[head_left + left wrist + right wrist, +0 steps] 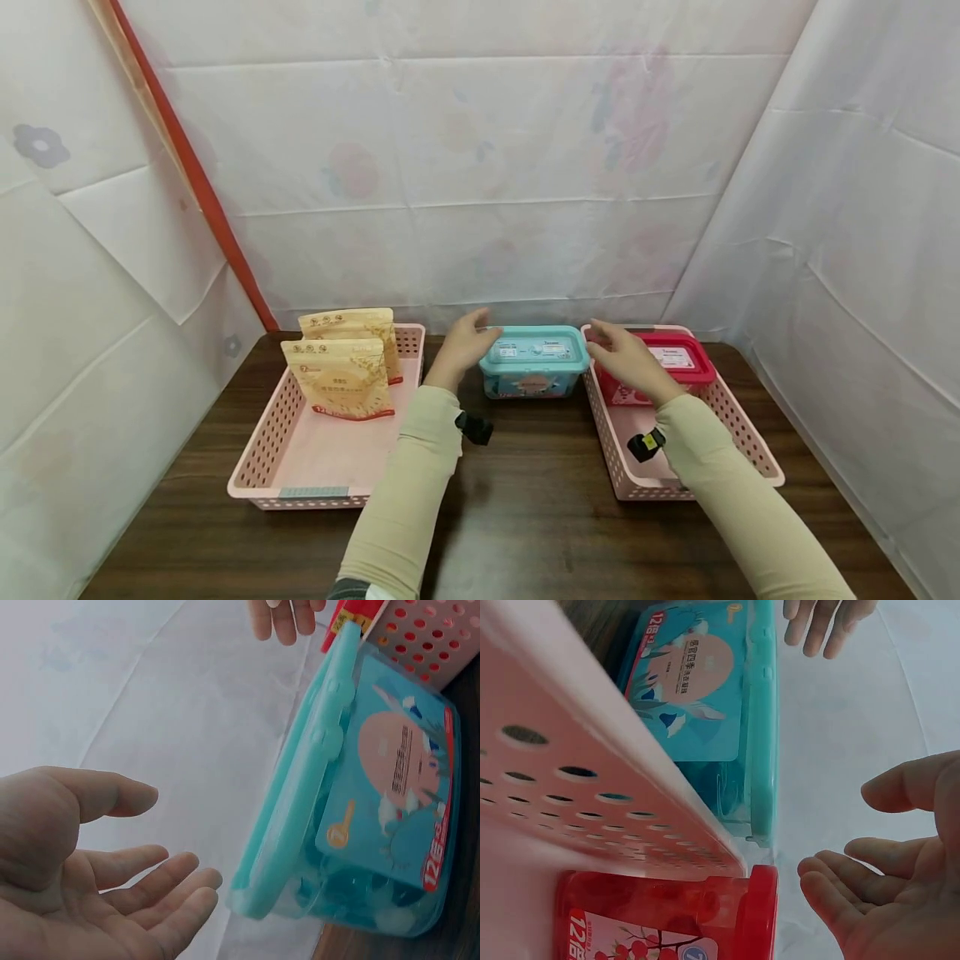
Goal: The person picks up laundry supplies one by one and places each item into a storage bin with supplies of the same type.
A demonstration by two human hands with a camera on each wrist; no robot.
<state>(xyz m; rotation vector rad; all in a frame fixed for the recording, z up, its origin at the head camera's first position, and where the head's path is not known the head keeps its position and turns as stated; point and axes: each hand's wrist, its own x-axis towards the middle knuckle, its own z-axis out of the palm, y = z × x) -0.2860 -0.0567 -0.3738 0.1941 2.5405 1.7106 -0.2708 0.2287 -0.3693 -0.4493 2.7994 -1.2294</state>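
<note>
A teal lidded plastic tub [534, 360] of laundry capsules stands upright on the dark table between two pink baskets. My left hand [468, 343] hovers by its left end, and the left wrist view shows a gap between the loosely bent fingers [172, 900] and the lid. At the tub's other end is my right hand [619, 355], above the near wall of the right basket [660, 483]. In the right wrist view its fingers [840, 885] hold nothing. Inside that basket sits a red lidded tub [678, 360], partly covered by my right hand and forearm.
The left pink basket [322, 454] holds two yellow standing pouches [341, 379] toward its back. A white patterned cloth [480, 167] hangs behind the table and along both sides. Dark wood tabletop [536, 492] lies in front of the teal tub.
</note>
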